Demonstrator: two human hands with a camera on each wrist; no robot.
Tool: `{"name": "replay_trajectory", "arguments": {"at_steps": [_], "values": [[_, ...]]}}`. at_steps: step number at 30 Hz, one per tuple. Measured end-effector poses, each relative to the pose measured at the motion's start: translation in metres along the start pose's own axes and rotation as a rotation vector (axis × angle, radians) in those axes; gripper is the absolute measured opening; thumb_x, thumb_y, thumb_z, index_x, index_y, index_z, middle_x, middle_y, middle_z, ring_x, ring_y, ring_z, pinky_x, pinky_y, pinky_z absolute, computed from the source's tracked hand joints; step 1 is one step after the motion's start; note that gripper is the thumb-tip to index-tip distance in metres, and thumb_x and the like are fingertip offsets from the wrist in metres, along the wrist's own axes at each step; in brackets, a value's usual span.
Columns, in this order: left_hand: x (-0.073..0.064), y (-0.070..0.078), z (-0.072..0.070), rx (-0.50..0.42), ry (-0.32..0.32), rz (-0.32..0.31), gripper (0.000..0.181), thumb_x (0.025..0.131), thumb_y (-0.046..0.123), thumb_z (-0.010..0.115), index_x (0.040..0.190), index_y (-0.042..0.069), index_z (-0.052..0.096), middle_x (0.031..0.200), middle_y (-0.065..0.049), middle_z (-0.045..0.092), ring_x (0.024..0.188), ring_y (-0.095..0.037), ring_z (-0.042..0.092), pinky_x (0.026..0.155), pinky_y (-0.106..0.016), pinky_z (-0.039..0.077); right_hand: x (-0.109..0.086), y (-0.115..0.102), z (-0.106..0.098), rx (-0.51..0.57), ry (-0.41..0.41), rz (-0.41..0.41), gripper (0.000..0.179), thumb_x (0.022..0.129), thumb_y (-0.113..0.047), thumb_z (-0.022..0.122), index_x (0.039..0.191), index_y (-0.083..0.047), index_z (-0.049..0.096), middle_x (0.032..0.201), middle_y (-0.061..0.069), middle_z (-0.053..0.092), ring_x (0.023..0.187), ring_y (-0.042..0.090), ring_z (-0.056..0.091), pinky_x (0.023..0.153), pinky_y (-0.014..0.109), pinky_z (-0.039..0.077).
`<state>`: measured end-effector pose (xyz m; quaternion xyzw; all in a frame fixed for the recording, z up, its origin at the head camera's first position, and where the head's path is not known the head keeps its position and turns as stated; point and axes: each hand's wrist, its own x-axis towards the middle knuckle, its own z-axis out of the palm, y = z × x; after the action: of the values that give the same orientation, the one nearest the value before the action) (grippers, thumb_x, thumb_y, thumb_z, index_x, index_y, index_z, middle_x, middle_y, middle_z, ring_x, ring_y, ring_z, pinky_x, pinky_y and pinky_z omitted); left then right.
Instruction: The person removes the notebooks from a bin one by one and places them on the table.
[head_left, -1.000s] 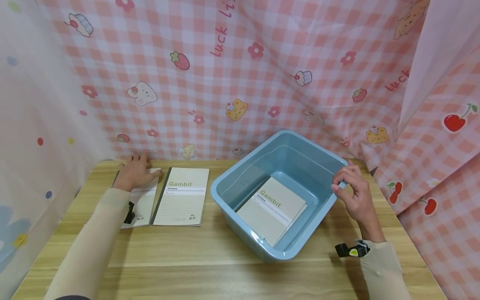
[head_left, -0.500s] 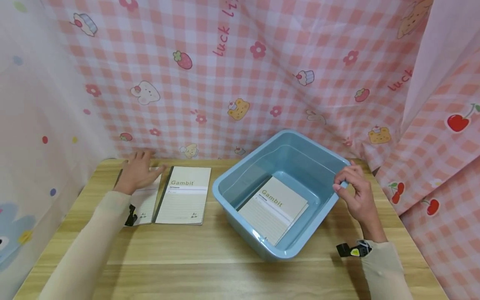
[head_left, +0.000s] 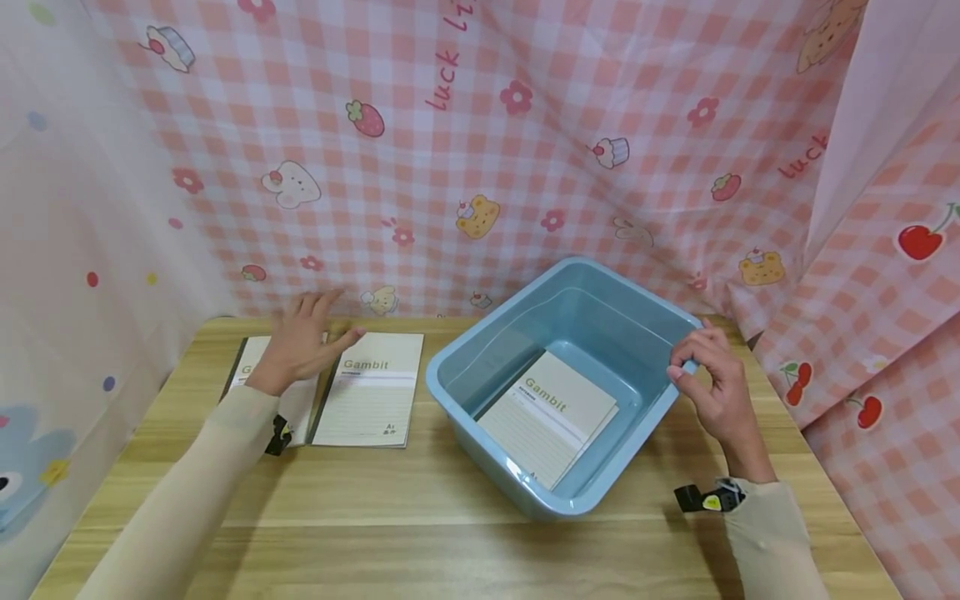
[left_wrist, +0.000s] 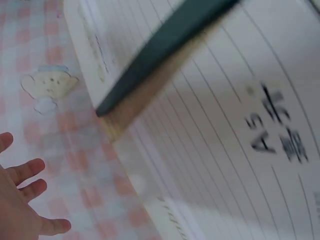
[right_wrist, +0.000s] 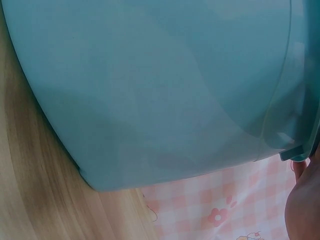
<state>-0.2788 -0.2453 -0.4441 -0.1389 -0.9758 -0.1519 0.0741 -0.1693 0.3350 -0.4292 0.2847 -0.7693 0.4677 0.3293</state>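
My left hand (head_left: 303, 342), fingers spread, is over the upper part of two cream "Gambit" notebooks lying side by side. It partly covers the left notebook (head_left: 300, 407), and its thumb reaches over the right notebook (head_left: 367, 408). In the left wrist view those fingers (left_wrist: 31, 170) appear apart from the lined covers, holding nothing. My right hand (head_left: 716, 387) grips the right rim of a blue plastic basin (head_left: 517, 329), thumb on top. Inside the basin lies another notebook (head_left: 543, 417), with one more edge showing beneath it. The basin's outer wall (right_wrist: 150, 100) fills most of the right wrist view.
Everything stands on a wood-grain table (head_left: 360, 533). A pink checked curtain (head_left: 420, 167) hangs right behind its far edge, and more cloth hangs at both sides. Small black cameras (head_left: 708, 500) are strapped to the wrists.
My left hand has shifted rightward from the left notebook toward the right one, uncovering the left one's upper-left part. The right hand, the basin and the notebooks stay put.
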Motion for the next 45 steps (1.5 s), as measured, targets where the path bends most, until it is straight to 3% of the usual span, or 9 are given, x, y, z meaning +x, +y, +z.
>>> {"name": "replay_trajectory", "arguments": {"at_steps": [14, 21, 29, 34, 38, 45], "values": [[0.001, 0.048, -0.001, -0.012, 0.021, 0.108, 0.086, 0.093, 0.071, 0.053, 0.162, 0.026, 0.027, 0.167, -0.012, 0.028, 0.156, -0.039, 0.018, 0.112, -0.083, 0.008, 0.001, 0.0, 0.0, 0.015, 0.001, 0.024, 0.014, 0.076, 0.01, 0.062, 0.074, -0.004, 0.06, 0.075, 0.005, 0.058, 0.091, 0.013, 0.05, 0.124, 0.042, 0.017], [0.0, 0.072, -0.013, -0.002, -0.014, 0.168, 0.082, 0.094, 0.074, 0.05, 0.163, 0.039, 0.022, 0.172, -0.007, 0.021, 0.16, -0.038, 0.011, 0.113, -0.082, 0.006, -0.001, 0.001, 0.0, 0.012, 0.001, 0.026, 0.015, 0.076, 0.011, 0.062, 0.073, -0.004, 0.061, 0.075, 0.006, 0.058, 0.091, 0.013, 0.05, 0.124, 0.042, 0.017], [0.001, 0.096, -0.029, 0.022, -0.014, 0.24, 0.081, 0.095, 0.072, 0.05, 0.163, 0.042, 0.018, 0.174, -0.002, 0.014, 0.161, -0.033, 0.008, 0.115, -0.08, 0.007, 0.0, 0.0, 0.0, 0.013, 0.004, 0.034, 0.016, 0.076, 0.011, 0.062, 0.073, -0.005, 0.06, 0.076, 0.006, 0.058, 0.094, 0.014, 0.05, 0.123, 0.041, 0.017], [0.001, 0.112, -0.04, 0.027, -0.049, 0.27, 0.082, 0.094, 0.075, 0.049, 0.161, 0.049, 0.01, 0.174, 0.0, 0.012, 0.161, -0.032, 0.006, 0.116, -0.079, 0.005, 0.0, -0.001, 0.0, 0.011, 0.008, 0.034, 0.016, 0.076, 0.011, 0.062, 0.073, -0.005, 0.06, 0.075, 0.006, 0.059, 0.094, 0.014, 0.05, 0.123, 0.042, 0.018], [0.003, 0.124, -0.049, 0.025, -0.075, 0.293, 0.084, 0.092, 0.077, 0.048, 0.162, 0.046, 0.013, 0.173, -0.002, 0.016, 0.161, -0.034, 0.007, 0.117, -0.078, 0.005, 0.0, -0.001, 0.0, 0.008, 0.006, 0.028, 0.016, 0.076, 0.011, 0.062, 0.073, -0.005, 0.06, 0.075, 0.007, 0.059, 0.092, 0.013, 0.05, 0.123, 0.045, 0.018], [0.006, 0.147, -0.067, 0.039, -0.171, 0.301, 0.083, 0.09, 0.084, 0.043, 0.16, 0.051, 0.012, 0.174, 0.004, 0.011, 0.162, -0.028, 0.003, 0.12, -0.074, 0.003, 0.0, 0.0, 0.0, 0.005, 0.005, 0.023, 0.017, 0.076, 0.011, 0.062, 0.073, -0.005, 0.06, 0.075, 0.006, 0.058, 0.093, 0.013, 0.049, 0.124, 0.046, 0.017]]}}
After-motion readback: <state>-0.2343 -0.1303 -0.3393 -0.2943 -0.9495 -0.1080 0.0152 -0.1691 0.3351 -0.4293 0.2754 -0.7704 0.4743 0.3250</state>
